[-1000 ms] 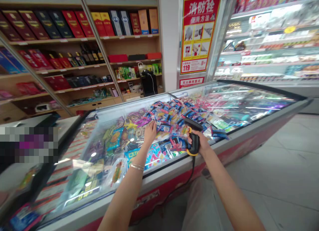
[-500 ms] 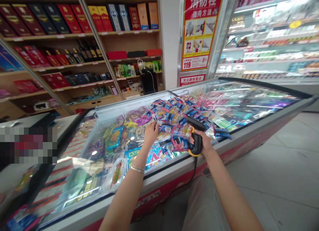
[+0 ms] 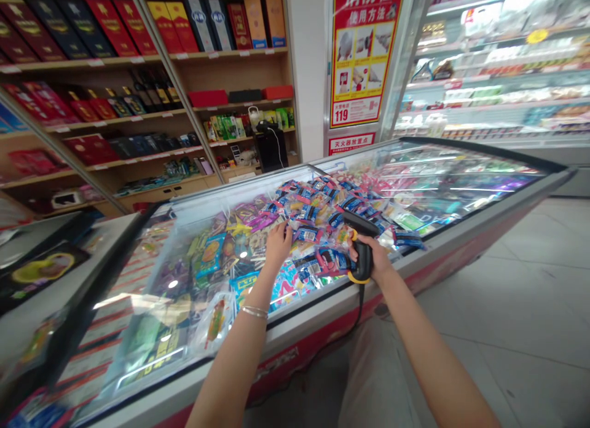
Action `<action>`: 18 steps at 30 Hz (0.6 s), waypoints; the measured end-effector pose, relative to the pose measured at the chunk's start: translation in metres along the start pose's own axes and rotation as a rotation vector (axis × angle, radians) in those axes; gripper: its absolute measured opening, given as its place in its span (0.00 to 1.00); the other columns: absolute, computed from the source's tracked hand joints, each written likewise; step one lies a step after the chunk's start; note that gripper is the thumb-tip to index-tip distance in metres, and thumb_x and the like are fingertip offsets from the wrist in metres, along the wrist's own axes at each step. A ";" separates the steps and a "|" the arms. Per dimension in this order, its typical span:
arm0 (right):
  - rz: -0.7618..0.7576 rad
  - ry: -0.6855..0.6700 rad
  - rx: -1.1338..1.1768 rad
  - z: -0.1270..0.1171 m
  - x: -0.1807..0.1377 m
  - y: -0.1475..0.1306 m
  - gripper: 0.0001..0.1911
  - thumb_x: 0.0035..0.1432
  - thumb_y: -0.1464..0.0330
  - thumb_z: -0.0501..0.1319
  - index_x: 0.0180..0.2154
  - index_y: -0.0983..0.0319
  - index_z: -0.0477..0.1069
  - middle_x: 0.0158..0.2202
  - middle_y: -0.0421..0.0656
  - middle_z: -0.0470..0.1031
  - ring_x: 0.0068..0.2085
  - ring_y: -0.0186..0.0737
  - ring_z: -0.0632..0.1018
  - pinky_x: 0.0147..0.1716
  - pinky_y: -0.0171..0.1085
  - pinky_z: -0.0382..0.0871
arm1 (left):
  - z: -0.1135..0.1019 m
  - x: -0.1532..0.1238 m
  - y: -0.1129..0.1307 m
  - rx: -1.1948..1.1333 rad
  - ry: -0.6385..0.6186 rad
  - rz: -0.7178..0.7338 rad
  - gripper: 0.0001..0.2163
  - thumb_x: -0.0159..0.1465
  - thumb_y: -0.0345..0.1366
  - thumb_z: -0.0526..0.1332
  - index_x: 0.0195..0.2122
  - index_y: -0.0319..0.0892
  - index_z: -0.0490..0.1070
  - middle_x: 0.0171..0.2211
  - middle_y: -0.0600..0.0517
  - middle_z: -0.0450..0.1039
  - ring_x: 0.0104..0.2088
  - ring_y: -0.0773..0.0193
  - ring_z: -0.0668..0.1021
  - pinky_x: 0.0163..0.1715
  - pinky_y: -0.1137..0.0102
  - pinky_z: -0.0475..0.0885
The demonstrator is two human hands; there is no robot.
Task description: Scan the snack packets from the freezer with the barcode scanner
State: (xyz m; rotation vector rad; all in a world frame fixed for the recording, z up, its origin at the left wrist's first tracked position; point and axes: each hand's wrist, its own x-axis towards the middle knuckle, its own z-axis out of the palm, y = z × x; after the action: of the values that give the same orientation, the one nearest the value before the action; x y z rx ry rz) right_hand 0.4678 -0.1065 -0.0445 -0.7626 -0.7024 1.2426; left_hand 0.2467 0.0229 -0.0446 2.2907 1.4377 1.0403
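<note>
We see smooth black plastic on the scanner, glossy, crinkled film on the packets, reflective glass lids, matt wooden shelves and a shiny metal bracelet.

Handheld barcode scanner: black, yellow-trimmed, corded; was held handle down, its head above the packets. Printed plastic packets, blue and pink, partly clear: were heaped, overlapping at varied angles, about the chest freezer's middle.
</note>
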 end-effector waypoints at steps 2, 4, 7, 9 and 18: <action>-0.003 -0.006 0.001 0.000 0.000 0.000 0.09 0.48 0.63 0.63 0.30 0.62 0.69 0.22 0.38 0.70 0.17 0.29 0.67 0.17 0.30 0.62 | 0.002 -0.001 0.000 -0.004 -0.004 0.002 0.20 0.67 0.41 0.46 0.55 0.40 0.67 0.50 0.43 0.72 0.51 0.54 0.73 0.53 0.59 0.65; -0.007 -0.026 0.001 -0.001 0.000 -0.001 0.11 0.48 0.61 0.63 0.30 0.62 0.68 0.23 0.38 0.69 0.17 0.28 0.66 0.16 0.30 0.62 | 0.003 -0.001 0.002 0.008 0.010 -0.015 0.20 0.67 0.40 0.47 0.55 0.39 0.68 0.52 0.41 0.71 0.53 0.53 0.71 0.55 0.57 0.64; -0.021 -0.064 0.013 -0.003 0.002 -0.003 0.16 0.49 0.54 0.62 0.31 0.61 0.68 0.22 0.38 0.68 0.16 0.28 0.64 0.13 0.29 0.59 | 0.000 0.000 0.007 0.048 0.071 -0.042 0.19 0.66 0.42 0.50 0.53 0.42 0.69 0.59 0.42 0.64 0.59 0.50 0.65 0.59 0.51 0.57; -0.039 -0.068 0.021 -0.004 0.002 -0.005 0.20 0.47 0.51 0.61 0.31 0.61 0.68 0.21 0.38 0.68 0.15 0.28 0.64 0.12 0.29 0.57 | -0.010 0.004 0.011 0.006 0.081 -0.011 0.19 0.66 0.43 0.50 0.54 0.44 0.68 0.61 0.44 0.61 0.61 0.51 0.63 0.60 0.51 0.55; -0.058 0.016 -0.014 0.020 -0.017 -0.011 0.13 0.44 0.62 0.66 0.32 0.61 0.71 0.23 0.37 0.71 0.17 0.28 0.67 0.15 0.29 0.63 | -0.135 0.001 -0.011 -0.124 0.025 0.073 0.22 0.66 0.47 0.49 0.54 0.41 0.67 0.53 0.46 0.71 0.53 0.58 0.73 0.55 0.63 0.64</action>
State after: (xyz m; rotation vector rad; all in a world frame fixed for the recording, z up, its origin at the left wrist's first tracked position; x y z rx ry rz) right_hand 0.4551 -0.1220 -0.0250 -0.7579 -0.7161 1.1792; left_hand 0.1477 0.0077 0.0463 2.2649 1.2687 1.1487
